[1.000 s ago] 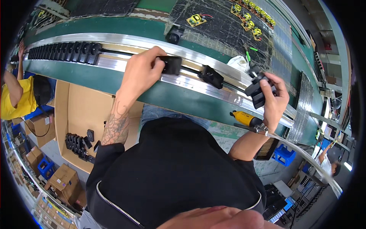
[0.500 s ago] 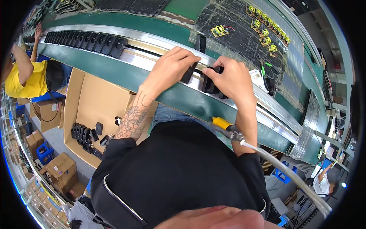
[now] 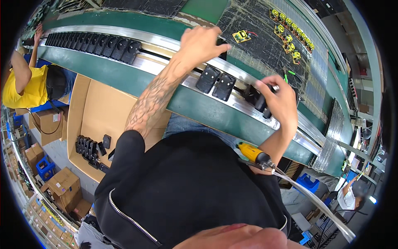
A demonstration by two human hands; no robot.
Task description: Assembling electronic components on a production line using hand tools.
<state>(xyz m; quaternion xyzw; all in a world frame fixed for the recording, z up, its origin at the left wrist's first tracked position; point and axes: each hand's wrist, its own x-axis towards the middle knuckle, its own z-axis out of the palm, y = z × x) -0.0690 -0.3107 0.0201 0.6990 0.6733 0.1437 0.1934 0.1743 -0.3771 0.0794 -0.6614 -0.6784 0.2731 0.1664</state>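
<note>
I'm seemingly lining up black casings (image 3: 224, 86), right hand (image 3: 283, 103) pinching a dark part (image 3: 260, 103), left hand (image 3: 201, 45) over a black block (image 3: 222, 42), grip unclear; next needs a sure grasp

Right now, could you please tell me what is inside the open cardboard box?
Black parts lie clustered inside the cardboard box; whatever the left arm and sleeve cover cannot be seen.

Green tabletop (image 3: 199, 108); long silver metal rail (image 3: 151, 66) runs along it. On the rail: tight row of black rectangular plastic housings (image 3: 91, 45) toward its left end, two black rectangular plastic plates (image 3: 224, 87) side by side near its middle. Beyond the rail: scuffed black sheet mat (image 3: 253, 52).
</note>
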